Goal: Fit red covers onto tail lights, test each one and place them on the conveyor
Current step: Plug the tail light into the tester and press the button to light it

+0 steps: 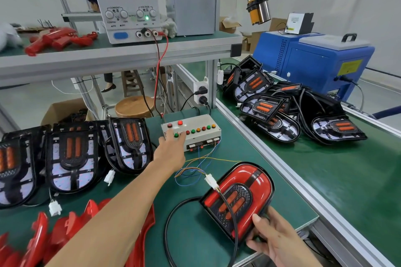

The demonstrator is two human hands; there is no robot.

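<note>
Tail light (238, 197) wears glossy red cover, black-striped.

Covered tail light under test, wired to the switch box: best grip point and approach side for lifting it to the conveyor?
Grip the covered tail light by its squared near end, from the operator's side, where the right hand already holds it. The rounded far end carries the glossy red cover, and the white connector and black cable cross its left side. Hedged: unplug first.

Glossy red plastic cover (243, 182), matt green bench mat (193, 223), alu frame (271, 158).
</note>
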